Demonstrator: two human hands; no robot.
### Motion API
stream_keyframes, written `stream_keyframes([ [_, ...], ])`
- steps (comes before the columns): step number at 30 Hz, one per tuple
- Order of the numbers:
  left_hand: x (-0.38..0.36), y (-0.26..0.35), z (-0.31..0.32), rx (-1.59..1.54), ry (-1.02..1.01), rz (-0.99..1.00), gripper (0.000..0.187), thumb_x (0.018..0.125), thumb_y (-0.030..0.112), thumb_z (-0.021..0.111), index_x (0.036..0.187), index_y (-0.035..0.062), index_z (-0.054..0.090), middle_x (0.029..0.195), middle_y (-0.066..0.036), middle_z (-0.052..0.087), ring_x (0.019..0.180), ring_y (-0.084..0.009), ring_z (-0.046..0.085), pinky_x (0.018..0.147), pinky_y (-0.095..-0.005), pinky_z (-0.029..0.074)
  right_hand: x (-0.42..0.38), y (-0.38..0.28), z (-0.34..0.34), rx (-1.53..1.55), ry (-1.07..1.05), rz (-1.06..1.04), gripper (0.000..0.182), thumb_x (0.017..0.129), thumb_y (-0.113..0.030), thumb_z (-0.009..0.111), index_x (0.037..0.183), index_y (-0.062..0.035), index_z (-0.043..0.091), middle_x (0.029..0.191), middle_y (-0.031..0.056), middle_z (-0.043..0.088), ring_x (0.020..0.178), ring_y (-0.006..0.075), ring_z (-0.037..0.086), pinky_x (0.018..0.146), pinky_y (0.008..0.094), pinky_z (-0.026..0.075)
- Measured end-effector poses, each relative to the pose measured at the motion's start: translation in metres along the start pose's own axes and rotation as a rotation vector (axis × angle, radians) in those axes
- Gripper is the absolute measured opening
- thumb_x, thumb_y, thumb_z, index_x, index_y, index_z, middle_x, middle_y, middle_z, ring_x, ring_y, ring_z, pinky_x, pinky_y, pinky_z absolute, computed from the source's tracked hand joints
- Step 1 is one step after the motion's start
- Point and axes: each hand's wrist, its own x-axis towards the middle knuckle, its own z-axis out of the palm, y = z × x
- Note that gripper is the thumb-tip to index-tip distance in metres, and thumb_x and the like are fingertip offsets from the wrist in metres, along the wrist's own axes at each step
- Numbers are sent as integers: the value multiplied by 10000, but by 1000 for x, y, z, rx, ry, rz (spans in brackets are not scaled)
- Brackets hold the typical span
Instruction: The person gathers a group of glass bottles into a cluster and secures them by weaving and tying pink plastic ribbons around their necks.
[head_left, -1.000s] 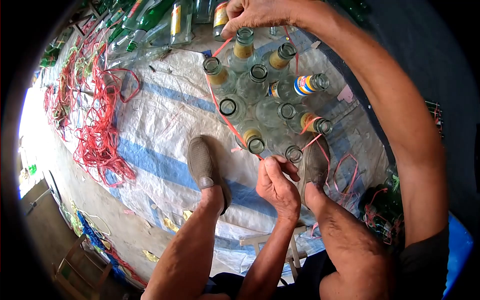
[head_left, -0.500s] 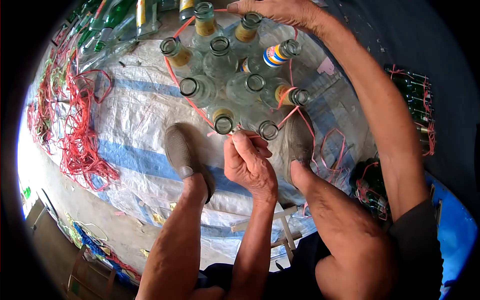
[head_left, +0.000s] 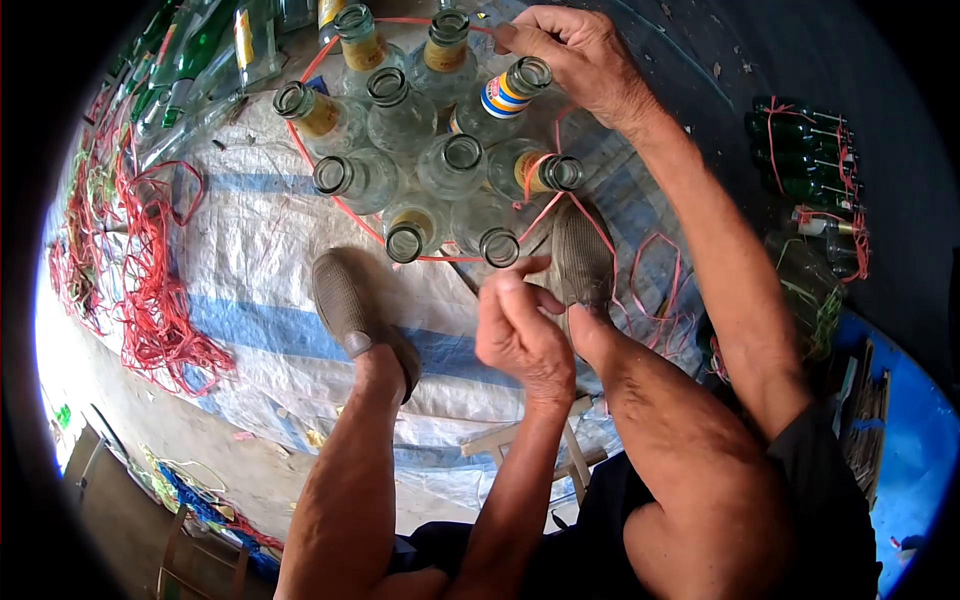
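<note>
A cluster of several clear glass bottles (head_left: 452,168) stands upright with a pink plastic strap (head_left: 306,152) looped around it. One bottle has a blue, yellow and white neck label (head_left: 504,97); others have yellowish labels. At the far side of the cluster, my right hand (head_left: 590,65) pinches the strap between thumb and finger. Close to the mouth of the nearest bottle (head_left: 498,247) is my left hand (head_left: 525,330), its fingers loosely bent and apart. No strap shows in that hand. A loose strap end trails over the right shoe.
A heap of pink strap (head_left: 165,290) lies on the white-and-blue sheet (head_left: 255,320) at left. Green bottles (head_left: 190,50) lie at upper left. Tied bundles of green bottles (head_left: 805,150) lie at right. My shoes (head_left: 350,300) are just below the cluster.
My left hand has come away from the strap at the near side and shifted right. My right hand has moved slightly down with the strap. The view has shifted, so the bottles appear further left.
</note>
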Motion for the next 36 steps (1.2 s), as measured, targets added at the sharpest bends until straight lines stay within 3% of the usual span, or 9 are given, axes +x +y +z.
stream_keyframes([
  [2, -6, -1, 6, 62, -103, -29, 250, 1055, 49, 533, 1248, -36, 666, 1183, -112, 730, 697, -93, 638, 711, -252, 520, -11, 14, 2, 97, -41, 84, 210, 1005, -197, 683, 1020, 1, 750, 785, -51, 620, 726, 37, 530, 648, 230, 418],
  [5, -9, -16, 18, 81, -133, 163, 401, 1056, 39, 535, 1454, -7, 507, 1408, -146, 606, 975, -167, 664, 823, -299, 546, -23, 16, -3, 4, -20, 99, 211, 1007, -186, 672, 992, 14, 739, 766, -61, 614, 743, 19, 524, 643, 222, 419],
  [7, -7, -17, 22, 162, -168, 246, 503, 1061, 46, 523, 1548, 14, 403, 1494, -162, 532, 1103, -214, 641, 872, -324, 547, -29, 19, 0, 77, 59, 64, 269, 993, -245, 691, 904, 8, 705, 668, -24, 522, 654, 37, 471, 583, 254, 394],
  [11, -1, -3, 32, 232, -238, 218, 633, 1060, 49, 502, 1636, 45, 239, 1568, -185, 438, 1141, -259, 610, 890, -356, 542, -49, 8, -6, 42, 108, 87, 317, 992, -277, 688, 859, 11, 687, 635, 18, 541, 615, 56, 472, 560, 279, 399],
  [14, 5, -2, 45, 251, -206, 251, 638, 1065, 54, 491, 1638, 32, 211, 1565, -189, 441, 1118, -251, 603, 888, -352, 538, -69, -9, -8, 25, 136, 169, 297, 995, -263, 682, 894, 15, 699, 668, 49, 607, 636, 66, 522, 585, 284, 436],
  [21, 25, -15, 61, 297, -151, 368, 585, 1117, 194, 457, 1589, -69, 234, 1309, -221, 553, 1100, -232, 612, 923, -330, 515, -103, -21, -10, 77, 184, 198, 226, 1009, -187, 673, 904, 13, 674, 690, 67, 602, 650, 85, 536, 592, 296, 461],
  [28, 31, -25, 71, 208, -105, 322, 505, 1132, 256, 447, 1555, 8, 330, 1130, -94, 589, 875, -129, 561, 771, -277, 484, -121, -25, -11, 45, 177, 206, 190, 1005, -122, 672, 869, 6, 639, 664, 51, 568, 617, 70, 488, 539, 285, 434],
  [34, 33, -30, 71, 231, -85, 353, 450, 1134, 244, 440, 1522, 24, 377, 1163, -94, 586, 889, -126, 573, 786, -278, 489, -125, -31, -12, 69, 185, 162, 147, 985, -74, 676, 864, 0, 638, 650, 53, 577, 588, 62, 496, 504, 287, 422],
  [36, 34, -30, 73, 216, -76, 363, 434, 1133, 242, 444, 1506, 24, 397, 1178, -97, 587, 897, -129, 576, 803, -278, 492, -127, -33, -9, 65, 185, 126, 101, 963, -42, 669, 871, -7, 648, 656, 100, 581, 563, 108, 520, 510, 307, 439],
])
